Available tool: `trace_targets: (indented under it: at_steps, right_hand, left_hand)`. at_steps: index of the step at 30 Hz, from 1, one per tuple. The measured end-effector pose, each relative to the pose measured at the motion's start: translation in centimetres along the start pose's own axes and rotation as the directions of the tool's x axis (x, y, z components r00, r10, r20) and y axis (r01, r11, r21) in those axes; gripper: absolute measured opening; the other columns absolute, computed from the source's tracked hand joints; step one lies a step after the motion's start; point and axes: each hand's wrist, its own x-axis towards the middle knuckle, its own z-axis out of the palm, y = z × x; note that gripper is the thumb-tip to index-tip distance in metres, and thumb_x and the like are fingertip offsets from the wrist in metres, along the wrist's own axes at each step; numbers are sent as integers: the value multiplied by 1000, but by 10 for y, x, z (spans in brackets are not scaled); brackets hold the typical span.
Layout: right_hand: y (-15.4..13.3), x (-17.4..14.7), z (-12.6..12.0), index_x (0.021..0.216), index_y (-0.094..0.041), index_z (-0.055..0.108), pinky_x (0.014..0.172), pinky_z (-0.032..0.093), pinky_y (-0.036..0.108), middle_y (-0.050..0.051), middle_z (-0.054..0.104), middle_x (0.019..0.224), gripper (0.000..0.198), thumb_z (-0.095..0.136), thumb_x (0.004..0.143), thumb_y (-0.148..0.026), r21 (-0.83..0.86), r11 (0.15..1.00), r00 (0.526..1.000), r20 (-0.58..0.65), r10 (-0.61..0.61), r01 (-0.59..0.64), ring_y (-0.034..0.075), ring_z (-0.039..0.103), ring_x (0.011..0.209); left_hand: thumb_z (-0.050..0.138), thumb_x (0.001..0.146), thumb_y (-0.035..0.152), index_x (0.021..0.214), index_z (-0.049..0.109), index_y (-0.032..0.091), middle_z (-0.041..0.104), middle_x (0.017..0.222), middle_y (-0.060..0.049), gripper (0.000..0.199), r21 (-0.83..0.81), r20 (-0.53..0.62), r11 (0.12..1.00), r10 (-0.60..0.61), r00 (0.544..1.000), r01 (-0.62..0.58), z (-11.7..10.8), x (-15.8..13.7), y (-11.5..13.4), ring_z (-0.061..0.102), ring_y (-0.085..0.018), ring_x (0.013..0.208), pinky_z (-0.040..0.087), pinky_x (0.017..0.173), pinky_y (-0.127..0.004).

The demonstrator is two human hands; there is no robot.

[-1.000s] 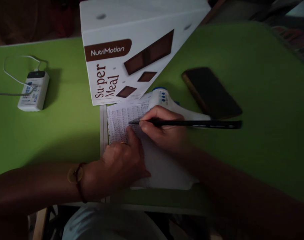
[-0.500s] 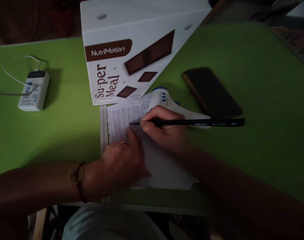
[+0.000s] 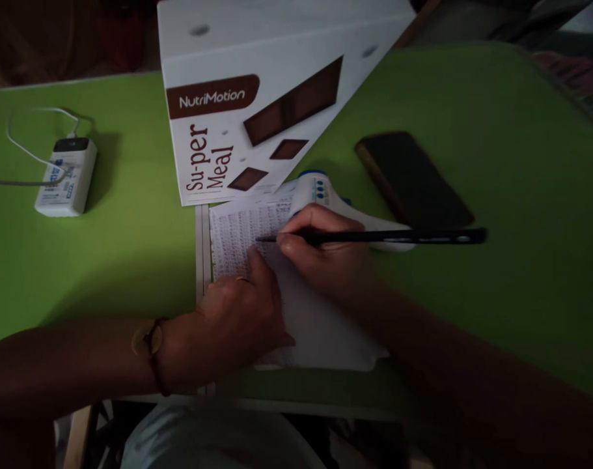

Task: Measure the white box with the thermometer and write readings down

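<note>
My right hand [image 3: 325,251] pinches a long black pen [image 3: 398,236], its tip against or just over a sheet of paper [image 3: 325,332] covered at the top with rows of small handwriting. Resting on the same sheet, my left hand [image 3: 247,306] has its index finger stretched toward the pen tip and its thumb spread away. It holds nothing; its other fingers are partly hidden. Just beyond my right hand lies a white handheld device [image 3: 312,189] with blue buttons, shaped like a forehead thermometer and partly covered by that hand.
A large white NutriMotion box [image 3: 218,58] stands at the paper's far edge. To the right lies a dark phone [image 3: 416,179]. A white power bank [image 3: 66,179] with a cable [image 3: 17,182] sits at the left on the green table [image 3: 140,254].
My right hand and the pen have shifted slightly to the right and away from me. My left hand stays in place on the paper.
</note>
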Motion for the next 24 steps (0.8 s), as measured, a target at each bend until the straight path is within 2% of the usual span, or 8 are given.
trace_targets:
  at_steps: [5,12,16,19,21,22,23,24]
  right_hand:
    - [4,1,-3,72,-30,60,52,46,34,-3,60,60,19,72,81,-18,-14,1000,999,31,12,-12,18,53,54]
    - [7,1,-2,73,-30,61,53,49,33,-3,60,62,19,73,85,-20,6,1000,1000,21,6,-6,18,56,55]
    - [-1,0,0,78,-29,62,55,53,33,-3,64,65,16,71,88,-20,20,1000,999,-46,5,-4,18,61,58]
    - [-1,2,-6,91,-30,69,67,61,35,0,74,81,12,69,92,-18,0,993,993,-21,-118,118,21,72,71]
    - [4,2,-12,98,-31,73,78,64,39,3,79,93,16,66,94,-17,-21,969,964,114,-241,244,24,77,84]
    - [7,2,-14,100,-31,75,82,65,40,5,80,99,18,65,95,-17,-34,957,940,197,-278,289,26,79,90]
    - [10,2,-17,102,-31,76,84,66,41,6,81,103,20,63,96,-17,-57,945,916,271,-297,324,28,79,96]
    - [12,1,-18,104,-31,77,85,66,43,7,81,105,22,62,98,-16,-89,932,898,314,-308,351,29,79,99]
  left_hand:
    - [70,107,70,150,70,-9,63,153,-46,90,24,-29,1000,-11,1000,11,2,-1,1,67,-17,57,23,44,-32]
    - [65,109,71,152,65,-14,60,155,-47,95,27,11,1000,-6,1000,6,-3,-2,-1,71,-19,59,30,43,-33]
    - [63,110,70,150,66,-15,61,154,-48,94,28,-6,1000,8,1000,-8,0,-5,1,69,-18,57,34,43,-33]
    - [63,114,58,139,73,-12,71,144,-43,75,28,-115,999,-12,993,16,8,-4,-3,70,-18,58,40,45,-32]
    - [57,115,34,127,80,-1,84,121,-28,43,-24,-244,1000,-7,970,1,9,-1,-14,72,-19,64,44,49,-30]
    - [50,114,22,122,81,6,85,111,-19,36,-67,-308,996,28,951,-51,8,1,-23,74,-19,69,49,54,-30]
    - [40,113,18,123,81,11,84,112,-16,43,-111,-404,989,48,914,-101,7,2,-33,78,-21,83,57,65,-32]
    - [29,113,18,126,79,14,82,121,-16,52,-164,-519,978,22,855,-125,4,3,-43,79,-24,104,63,82,-37]
